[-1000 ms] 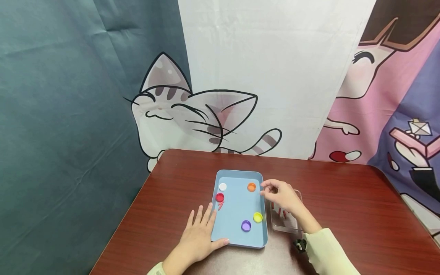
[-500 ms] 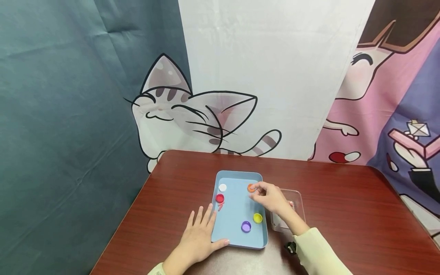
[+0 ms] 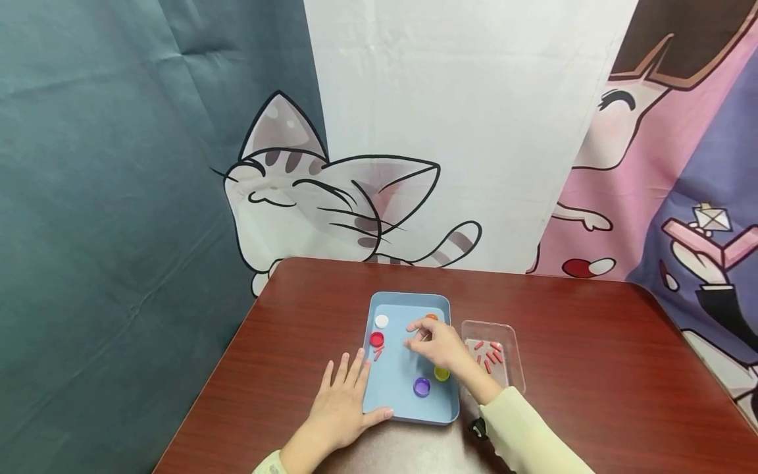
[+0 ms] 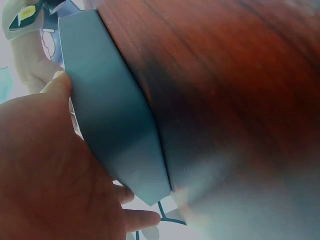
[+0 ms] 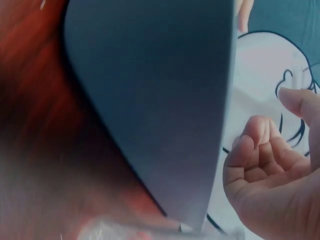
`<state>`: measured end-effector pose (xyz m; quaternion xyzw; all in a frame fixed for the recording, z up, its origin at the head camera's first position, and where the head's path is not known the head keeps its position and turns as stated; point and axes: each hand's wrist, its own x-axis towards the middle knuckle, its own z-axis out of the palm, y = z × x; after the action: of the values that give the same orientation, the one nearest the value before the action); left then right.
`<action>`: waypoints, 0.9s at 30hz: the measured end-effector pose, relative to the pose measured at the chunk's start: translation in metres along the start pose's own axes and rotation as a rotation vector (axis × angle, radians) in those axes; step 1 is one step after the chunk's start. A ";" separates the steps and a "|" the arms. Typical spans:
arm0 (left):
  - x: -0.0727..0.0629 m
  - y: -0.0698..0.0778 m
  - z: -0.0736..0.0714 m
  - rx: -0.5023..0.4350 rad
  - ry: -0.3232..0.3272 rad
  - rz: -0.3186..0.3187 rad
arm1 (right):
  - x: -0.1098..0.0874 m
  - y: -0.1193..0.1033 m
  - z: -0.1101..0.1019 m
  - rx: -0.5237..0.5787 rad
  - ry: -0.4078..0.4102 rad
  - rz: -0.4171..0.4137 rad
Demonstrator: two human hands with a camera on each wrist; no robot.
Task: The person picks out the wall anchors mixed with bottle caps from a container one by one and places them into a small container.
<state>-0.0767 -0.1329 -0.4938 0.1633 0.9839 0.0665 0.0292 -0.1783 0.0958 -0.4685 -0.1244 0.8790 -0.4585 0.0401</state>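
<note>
My left hand [image 3: 340, 409] lies with fingers spread beside the blue tray [image 3: 391, 401], fingertips at its left rim and thumb along the near edge. In the left wrist view the thumb and fingers rest against the tray's outer wall [image 4: 110, 110]. My right hand [image 3: 441, 343] hovers over the tray's right half, fingers bent and thumb facing them; I cannot tell whether something small is held. Inside the tray are a white cap [image 3: 381, 321], a red cap [image 3: 376, 339], a purple cap [image 3: 422, 387], and a partly covered yellow cap [image 3: 441, 373] and orange cap [image 3: 432, 316].
Small red sticks [image 3: 378, 354] lie just below the red cap. Right of the tray stands a clear plastic box [image 3: 514, 342] holding several red sticks [image 3: 487, 367]. Both stand on a brown wooden table [image 3: 580, 368], with a printed cloth [image 3: 474, 131] behind.
My right hand has moved left from above the clear box, past the orange cap, to over the tray's middle. The sticks in the box are uncovered. The left hand stays at the tray.
</note>
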 end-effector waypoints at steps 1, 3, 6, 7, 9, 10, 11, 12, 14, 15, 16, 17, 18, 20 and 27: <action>0.000 0.000 0.000 0.001 0.000 0.001 | 0.000 -0.002 0.003 0.001 -0.004 0.008; 0.000 0.000 0.001 0.000 0.003 0.003 | -0.001 -0.004 0.009 0.009 -0.013 0.017; 0.000 0.001 0.002 0.000 0.009 0.006 | -0.001 -0.007 0.016 0.021 -0.024 0.040; 0.000 0.001 0.002 0.000 0.012 0.007 | -0.001 -0.007 0.019 0.022 -0.024 0.038; 0.000 0.001 0.002 0.003 0.017 0.008 | -0.001 -0.009 0.022 0.011 -0.022 0.036; 0.001 0.001 0.002 0.005 0.018 0.008 | -0.001 -0.009 0.024 0.004 -0.022 0.040; 0.001 0.001 0.002 0.007 0.020 0.008 | -0.001 -0.010 0.026 -0.004 -0.020 0.039; 0.001 0.001 0.001 0.008 0.020 0.007 | 0.000 -0.010 0.028 -0.010 -0.021 0.041; 0.001 0.000 0.000 0.008 0.018 0.007 | 0.001 -0.010 0.032 -0.015 -0.021 0.050; 0.001 0.001 0.000 0.006 0.016 0.007 | 0.002 -0.010 0.033 -0.015 -0.023 0.052; 0.001 0.001 -0.001 0.006 0.014 0.007 | 0.003 -0.010 0.035 -0.015 -0.024 0.060; 0.001 0.001 -0.001 0.005 0.012 0.007 | 0.003 -0.010 0.038 -0.016 -0.027 0.063; 0.001 0.001 -0.002 0.004 0.008 0.007 | 0.003 -0.011 0.040 -0.017 -0.031 0.069; 0.000 0.001 -0.002 0.002 0.004 0.007 | 0.003 -0.011 0.044 -0.025 -0.040 0.072; 0.000 0.002 -0.003 -0.002 0.002 0.015 | 0.006 -0.011 0.054 -0.067 -0.080 0.116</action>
<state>-0.0765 -0.1316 -0.4909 0.1707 0.9826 0.0681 0.0277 -0.1720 0.0454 -0.4905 -0.0927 0.8972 -0.4206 0.0975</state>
